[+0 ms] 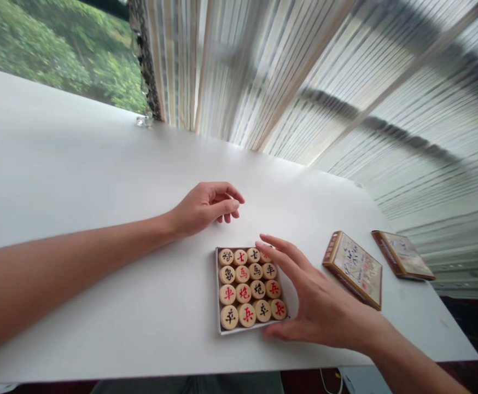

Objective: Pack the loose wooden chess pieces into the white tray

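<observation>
A shallow box (218, 284) of Chinese chess pieces lies on the white table, in front of me. Its round wooden pieces, such as a red one (243, 293) and a black one (231, 316), stand in rows with their characters facing up. My right hand (304, 295) spans the box's right side, thumb near the front edge and fingers over the back right corner, covering part of a piece there. Whether it touches the box I cannot tell. Beyond the box, to the left, my left hand (208, 208) hovers or rests with loosely bent, parted fingers and holds nothing.
To the right lie a printed box lid or carton (356, 268) and a second similar one (403, 254) near the table's right edge. A striped string curtain (239, 71) hangs along the far side. A small clear object (144, 121) sits by the window.
</observation>
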Demonstrator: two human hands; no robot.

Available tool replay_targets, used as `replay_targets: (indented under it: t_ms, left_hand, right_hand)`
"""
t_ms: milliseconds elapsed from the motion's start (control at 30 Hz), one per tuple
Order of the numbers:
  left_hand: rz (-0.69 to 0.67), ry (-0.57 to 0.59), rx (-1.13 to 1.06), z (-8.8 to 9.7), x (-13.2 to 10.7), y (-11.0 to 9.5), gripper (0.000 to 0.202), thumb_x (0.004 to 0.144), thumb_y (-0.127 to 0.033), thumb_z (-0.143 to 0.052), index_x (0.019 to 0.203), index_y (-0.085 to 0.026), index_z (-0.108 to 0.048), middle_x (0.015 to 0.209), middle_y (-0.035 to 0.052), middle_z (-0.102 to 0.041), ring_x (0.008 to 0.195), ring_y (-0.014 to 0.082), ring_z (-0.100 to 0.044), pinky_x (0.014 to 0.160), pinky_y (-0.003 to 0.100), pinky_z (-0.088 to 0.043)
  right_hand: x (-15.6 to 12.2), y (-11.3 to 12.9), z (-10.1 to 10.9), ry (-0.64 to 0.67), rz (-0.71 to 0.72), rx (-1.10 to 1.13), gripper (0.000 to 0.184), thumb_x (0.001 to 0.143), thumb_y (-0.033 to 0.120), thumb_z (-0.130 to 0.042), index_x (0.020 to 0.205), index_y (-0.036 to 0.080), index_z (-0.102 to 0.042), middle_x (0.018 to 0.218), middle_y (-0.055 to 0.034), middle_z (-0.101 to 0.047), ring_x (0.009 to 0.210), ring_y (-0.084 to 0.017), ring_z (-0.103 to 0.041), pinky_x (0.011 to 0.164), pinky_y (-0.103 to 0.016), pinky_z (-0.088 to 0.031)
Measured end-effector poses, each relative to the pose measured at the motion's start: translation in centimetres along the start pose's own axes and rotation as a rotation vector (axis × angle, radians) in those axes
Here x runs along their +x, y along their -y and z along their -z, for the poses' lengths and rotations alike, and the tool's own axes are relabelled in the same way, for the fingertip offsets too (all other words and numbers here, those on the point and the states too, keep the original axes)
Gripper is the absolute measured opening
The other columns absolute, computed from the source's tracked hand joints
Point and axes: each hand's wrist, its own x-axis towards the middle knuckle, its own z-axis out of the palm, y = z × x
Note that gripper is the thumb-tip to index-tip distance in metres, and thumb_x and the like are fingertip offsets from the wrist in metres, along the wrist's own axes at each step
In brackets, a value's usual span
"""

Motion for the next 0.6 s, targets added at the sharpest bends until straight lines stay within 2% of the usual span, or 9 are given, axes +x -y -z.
replay_targets:
  t_ms: [200, 367, 600]
  left_hand:
    - [0.007, 0.01, -0.01, 0.1, 0.0, 0.2, 0.022, 0.089, -0.029, -0.067, 0.1, -0.011, -0.071, 0.078, 0.006, -0.075, 0.066, 0.0133, -0.065, 0.062, 0.025, -0.051]
    - [0.012, 0.012, -0.023, 0.1, 0.0, 0.4, 0.021, 0.089, -0.029, -0.068, 0.1, -0.012, -0.071, 0.078, 0.0059, -0.075, 0.066, 0.0135, -0.065, 0.061, 0.025, -0.05]
    - [0.022, 0.01, -0.03, 0.0, -0.1, 0.3, 0.022, 0.089, -0.03, -0.068, 0.101, -0.012, -0.071, 0.079, 0.0053, -0.075, 0.066, 0.0137, -0.064, 0.062, 0.027, -0.05]
  right_hand:
    - [0.8, 0.0, -0.1, 0.039, 0.037, 0.028, 0.116, 0.075, 0.033, -0.092, 0.165, 0.036, -0.019, 0.169, -0.0138, -0.032, 0.157, -0.036, -0.036, 0.125, -0.057, -0.043]
    - [1.1, -0.1, 0.0, 0.051, 0.047, 0.042, 0.115, 0.073, 0.033, -0.092, 0.164, 0.034, -0.022, 0.167, -0.0133, -0.035, 0.155, -0.036, -0.037, 0.124, -0.057, -0.045]
    - [1.9, -0.3, -0.1, -0.021, 0.068, 0.029, 0.104, 0.077, 0.031, -0.088, 0.161, 0.033, -0.027, 0.162, -0.0151, -0.039, 0.152, -0.036, -0.041, 0.121, -0.056, -0.048]
